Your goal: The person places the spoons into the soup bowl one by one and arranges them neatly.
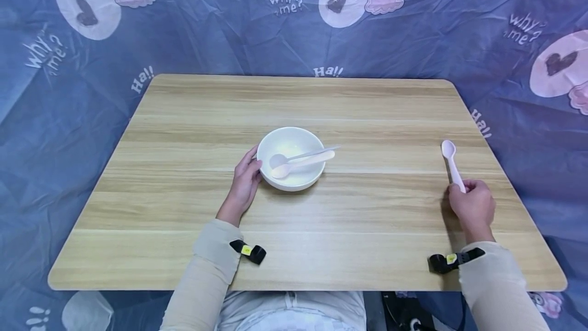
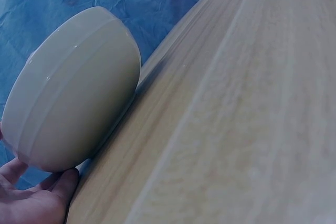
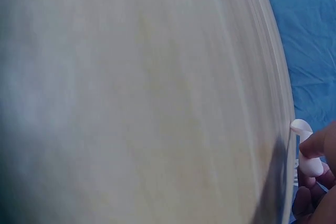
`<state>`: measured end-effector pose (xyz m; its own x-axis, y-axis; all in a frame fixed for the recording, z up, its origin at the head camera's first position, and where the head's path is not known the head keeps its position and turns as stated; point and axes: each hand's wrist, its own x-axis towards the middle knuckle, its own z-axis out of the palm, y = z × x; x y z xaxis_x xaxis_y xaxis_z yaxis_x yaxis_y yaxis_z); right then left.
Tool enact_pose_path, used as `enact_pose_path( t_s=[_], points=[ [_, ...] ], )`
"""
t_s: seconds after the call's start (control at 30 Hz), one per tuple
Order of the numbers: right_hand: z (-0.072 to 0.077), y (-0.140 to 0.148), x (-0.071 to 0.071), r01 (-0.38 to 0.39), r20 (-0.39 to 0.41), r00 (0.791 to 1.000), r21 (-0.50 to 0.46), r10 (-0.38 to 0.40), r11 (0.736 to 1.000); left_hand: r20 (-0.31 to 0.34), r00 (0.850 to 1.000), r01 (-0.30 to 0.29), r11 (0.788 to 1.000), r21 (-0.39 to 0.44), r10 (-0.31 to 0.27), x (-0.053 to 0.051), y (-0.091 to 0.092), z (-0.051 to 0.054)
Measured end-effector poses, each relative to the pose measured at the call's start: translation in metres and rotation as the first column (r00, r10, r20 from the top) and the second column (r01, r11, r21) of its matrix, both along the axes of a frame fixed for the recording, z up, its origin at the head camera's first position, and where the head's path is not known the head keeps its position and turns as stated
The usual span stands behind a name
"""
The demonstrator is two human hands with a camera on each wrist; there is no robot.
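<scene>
A white bowl (image 1: 275, 142) stands near the middle of the table, with two white spoons (image 1: 317, 158) lying in it, their handles over the right rim. At the bowl's left side my left hand (image 1: 243, 180) holds it, thumb at the rim and fingers against the outside. The left wrist view shows the bowl's outer wall (image 2: 79, 87) from the side, hiding the spoons inside. Far to the right, my right hand (image 1: 475, 206) pinches a third white spoon (image 1: 452, 162) by its handle end, the spoon's head pointing away from me. The right wrist view shows thumb and fingers round the handle (image 3: 311, 165).
The wooden table (image 1: 184, 249) has rounded corners, and its right edge runs close beside my right hand. A blue patterned cloth (image 1: 206, 19) hangs behind and around it. Small cameras (image 1: 248, 251) are strapped to both wrists.
</scene>
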<state>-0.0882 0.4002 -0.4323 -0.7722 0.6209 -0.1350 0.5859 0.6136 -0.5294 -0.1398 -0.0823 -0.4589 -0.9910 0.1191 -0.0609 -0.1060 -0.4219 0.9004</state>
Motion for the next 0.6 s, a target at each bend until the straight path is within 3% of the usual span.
enact_pose_path(
  t_s=[0.33, 0.6],
  points=[
    [0.012, -0.001, -0.004, 0.058, -0.066, 0.996, -0.032, -0.06, 0.998, -0.002, 1.0, 0.006, 1.0, 0.001, -0.006, 0.001, 0.0, 0.0],
    [0.022, 0.001, -0.01, 0.178, -0.191, 0.966, -0.003, -0.175, 0.984, -0.007, 1.0, 0.002, 1.0, -0.003, -0.002, -0.001, 0.0, -0.001]
  ],
)
